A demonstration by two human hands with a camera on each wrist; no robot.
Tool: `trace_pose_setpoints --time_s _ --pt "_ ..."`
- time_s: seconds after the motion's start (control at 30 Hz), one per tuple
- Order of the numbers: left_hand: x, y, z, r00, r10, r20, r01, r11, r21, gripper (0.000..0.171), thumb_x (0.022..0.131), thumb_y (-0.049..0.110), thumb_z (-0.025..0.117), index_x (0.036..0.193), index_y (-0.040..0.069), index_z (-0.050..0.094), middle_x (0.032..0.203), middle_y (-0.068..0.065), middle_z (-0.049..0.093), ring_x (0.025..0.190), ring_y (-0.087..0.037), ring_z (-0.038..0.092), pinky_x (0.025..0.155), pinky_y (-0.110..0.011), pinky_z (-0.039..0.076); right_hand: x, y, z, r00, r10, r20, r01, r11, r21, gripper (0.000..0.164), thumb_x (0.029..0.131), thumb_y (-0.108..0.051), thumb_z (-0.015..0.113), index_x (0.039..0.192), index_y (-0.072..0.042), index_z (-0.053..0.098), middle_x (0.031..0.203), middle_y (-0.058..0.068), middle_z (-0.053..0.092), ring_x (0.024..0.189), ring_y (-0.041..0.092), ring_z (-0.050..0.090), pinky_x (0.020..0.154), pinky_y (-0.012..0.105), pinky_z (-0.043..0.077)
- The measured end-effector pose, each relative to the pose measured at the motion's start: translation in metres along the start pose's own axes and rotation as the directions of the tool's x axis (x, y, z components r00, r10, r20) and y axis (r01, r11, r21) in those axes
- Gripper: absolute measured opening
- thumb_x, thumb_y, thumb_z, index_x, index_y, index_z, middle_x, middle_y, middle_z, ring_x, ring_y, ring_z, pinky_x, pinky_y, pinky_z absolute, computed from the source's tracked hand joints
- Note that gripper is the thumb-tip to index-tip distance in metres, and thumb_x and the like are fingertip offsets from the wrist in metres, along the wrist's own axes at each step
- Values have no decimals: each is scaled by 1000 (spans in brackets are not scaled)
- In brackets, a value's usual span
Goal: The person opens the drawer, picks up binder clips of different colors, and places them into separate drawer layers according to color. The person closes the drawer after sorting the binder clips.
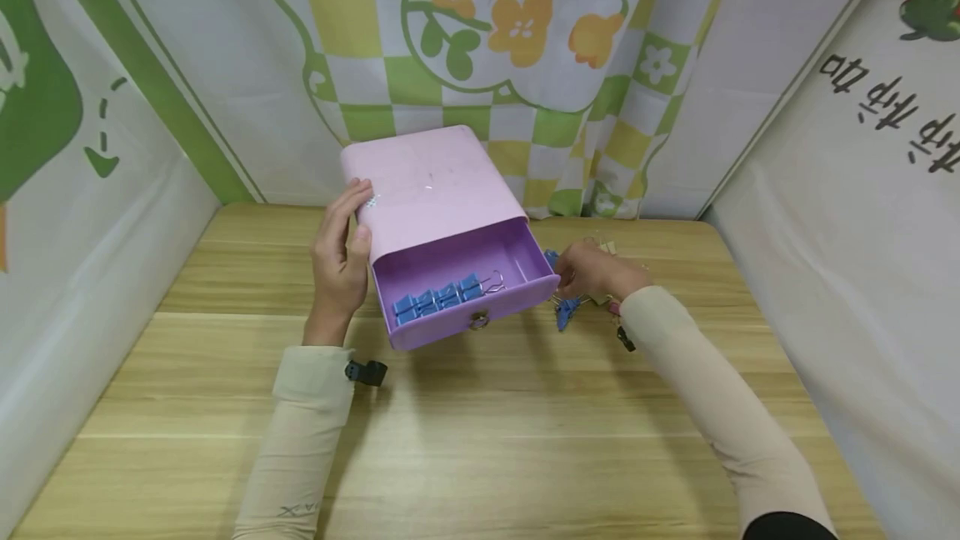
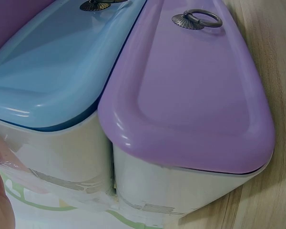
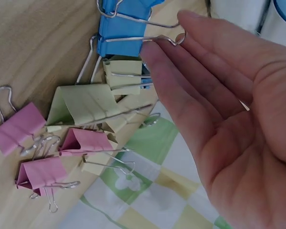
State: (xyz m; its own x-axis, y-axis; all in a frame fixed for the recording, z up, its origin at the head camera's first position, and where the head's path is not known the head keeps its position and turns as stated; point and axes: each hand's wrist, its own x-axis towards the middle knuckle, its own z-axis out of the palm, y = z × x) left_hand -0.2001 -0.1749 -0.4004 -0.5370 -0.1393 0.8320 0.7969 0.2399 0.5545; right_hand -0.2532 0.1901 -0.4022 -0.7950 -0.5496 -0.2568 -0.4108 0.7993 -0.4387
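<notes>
A: At the back of the room hangs a checked curtain (image 1: 517, 86), and before it stands a wooden worktop (image 1: 510, 448). Which step is in hand there?

B: It seems to be the picking of one more blue clip (image 3: 125, 29) for the purple drawer (image 1: 438, 329), where a row of clips (image 1: 426, 302) already lies along the front.

A: How is each grip?

B: The right hand (image 1: 600, 269) has a narrow grip: thumb and fingers pinch the wire handle of this clip, near the drawer's right side. Whether it is lifted, one cannot tell. The left hand (image 1: 340, 257) rests against the left side of the pink box (image 1: 442, 177).

A: And the next move?

B: Probably it calls for raising the clip over the drawer wall, without catching the yellow clips (image 3: 81, 101) and pink clips (image 3: 21, 128) near it.

A: How does the clip look?

B: Its body is bright blue, and the handles are of thin, silvery wire.
</notes>
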Motion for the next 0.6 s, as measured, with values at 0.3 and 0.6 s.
trace_pose_setpoints --time_s 0.3,0.6 --pt "-5 -21 -2 1000 3 5 -3 1000 9 50 95 14 47 133 -15 62 143 -31 61 147 -45 49 131 -45 38 -3 4 10 997 65 41 -62 994 -87 12 91 -6 78 102 -4 82 101 12 82 97 27 78 92 44 67" --pt "-8 -37 -6 1000 -1 12 1 1000 0 50 95 17 49 135 -9 64 145 -26 62 148 -39 50 132 -46 38 -7 15 9 995 54 80 -54 999 4 10 90 -4 79 99 -7 84 99 6 82 89 17 74 83 33 67"
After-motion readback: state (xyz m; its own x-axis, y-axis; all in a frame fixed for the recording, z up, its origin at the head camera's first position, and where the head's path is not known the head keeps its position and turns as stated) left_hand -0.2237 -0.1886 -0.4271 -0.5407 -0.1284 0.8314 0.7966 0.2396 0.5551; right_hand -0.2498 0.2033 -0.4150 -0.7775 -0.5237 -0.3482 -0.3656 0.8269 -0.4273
